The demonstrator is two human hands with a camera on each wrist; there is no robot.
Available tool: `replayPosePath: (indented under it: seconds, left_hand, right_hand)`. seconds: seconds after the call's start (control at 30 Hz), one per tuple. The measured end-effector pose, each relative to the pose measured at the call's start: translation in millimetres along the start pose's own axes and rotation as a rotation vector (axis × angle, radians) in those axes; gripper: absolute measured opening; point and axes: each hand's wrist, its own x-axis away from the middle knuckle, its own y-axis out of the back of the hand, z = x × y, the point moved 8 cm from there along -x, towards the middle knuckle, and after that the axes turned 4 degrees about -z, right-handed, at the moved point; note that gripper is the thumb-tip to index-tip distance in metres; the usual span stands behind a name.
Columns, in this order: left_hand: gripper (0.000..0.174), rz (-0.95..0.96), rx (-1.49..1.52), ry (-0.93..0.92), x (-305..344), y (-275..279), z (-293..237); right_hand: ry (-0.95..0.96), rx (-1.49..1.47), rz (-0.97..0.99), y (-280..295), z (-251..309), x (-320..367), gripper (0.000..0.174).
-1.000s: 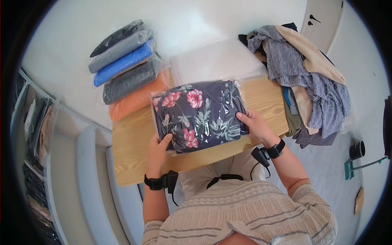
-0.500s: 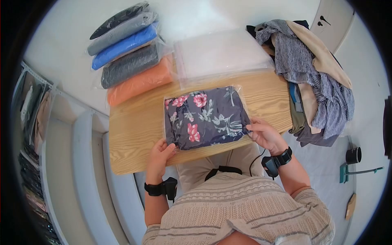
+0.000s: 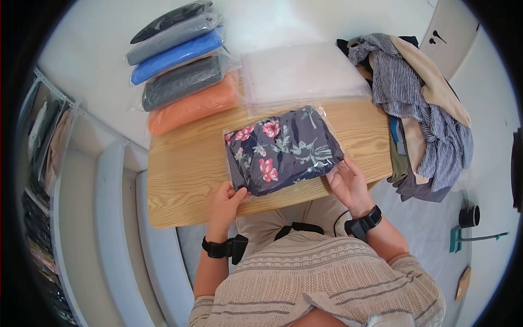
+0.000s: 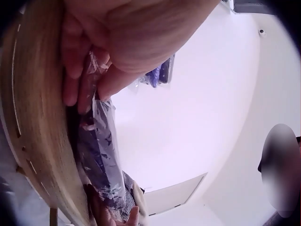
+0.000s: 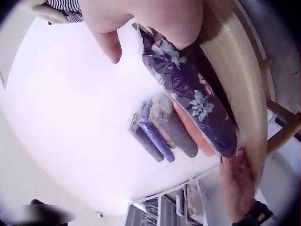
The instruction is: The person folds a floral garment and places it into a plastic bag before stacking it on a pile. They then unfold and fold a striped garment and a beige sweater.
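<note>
A folded dark garment with pink flowers and pale leaves, sealed in a clear plastic bag (image 3: 283, 150), lies tilted near the table's front edge. My left hand (image 3: 224, 204) pinches its near left corner, thumb on top; in the left wrist view the fingers (image 4: 71, 89) go beneath the plastic. At the right end my right hand (image 3: 350, 185) is turned partly palm up, fingers against the bag's edge. The right wrist view shows that thumb (image 5: 112, 47) standing away from the bag, while part of the hand hides the bag's near end.
Several bagged folded garments, orange (image 3: 193, 103) nearest, lie in a row at the back left. A stack of clear plastic bags (image 3: 305, 73) lies at the back of the wooden table (image 3: 185, 185). Loose clothes (image 3: 403, 92) hang over its right end. Shelves (image 3: 81, 191) stand at left.
The bagged floral garment has come down toward the table's front edge and turned slightly, its right end farther back. The right thumb has come off the bag's top; the left hand keeps its corner.
</note>
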Motion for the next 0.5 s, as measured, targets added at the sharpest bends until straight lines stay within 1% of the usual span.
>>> replayPosePath:
  seconds: [0.03,0.07,0.1,0.13,0.17,0.2,0.23,0.3,0.33,0.4,0.5]
  left_hand:
    - [0.013,-0.011,-0.005,-0.016,-0.7,-1.5,-0.7]
    - [0.013,-0.012,0.002,-0.018,-0.7,-2.4,-0.5]
    - [0.013,-0.006,0.014,-0.029,-0.3,-3.0,-2.4]
    - [0.013,0.002,0.022,-0.044,0.4,-2.2,-4.7]
    - [0.013,0.002,0.023,-0.047,0.0,-0.7,-3.7]
    - [0.013,0.006,-0.02,-0.047,-0.6,0.6,-0.9]
    - [0.012,0.011,-0.06,-0.049,-1.8,0.4,1.5]
    - [0.012,0.008,-0.071,-0.034,-1.0,-0.3,-0.4]
    - [0.012,0.004,-0.087,-0.013,-0.9,0.3,-2.0]
    - [0.011,0.011,-0.055,-0.041,4.4,-2.7,-8.6]
    - [0.011,0.023,0.014,-0.071,2.2,-5.6,-3.1]
  right_hand:
    - [-0.001,0.007,0.002,2.1,-2.6,-0.7,0.031]
    - [-0.007,0.08,0.059,3.3,-7.2,-0.7,0.032]
    - [-0.013,0.15,0.117,-6.3,-12.8,1.0,0.032]
    - [-0.012,0.149,0.122,-12.8,-16.5,3.1,0.032]
    - [-0.023,0.222,0.169,-23.2,-21.1,8.1,0.035]
    - [-0.034,0.295,0.215,-33.4,-26.6,12.3,0.039]
    - [-0.031,0.303,0.218,-32.9,-30.1,9.9,0.039]
    - [-0.001,0.206,0.132,-20.4,-34.5,-3.0,0.04]
    - [0.0,0.212,0.141,-18.2,-39.3,-9.6,0.04]
    - [0.029,0.078,0.067,-7.2,-45.5,-17.3,0.037]
    - [0.015,0.173,0.033,-4.5,-46.4,-20.3,0.034]
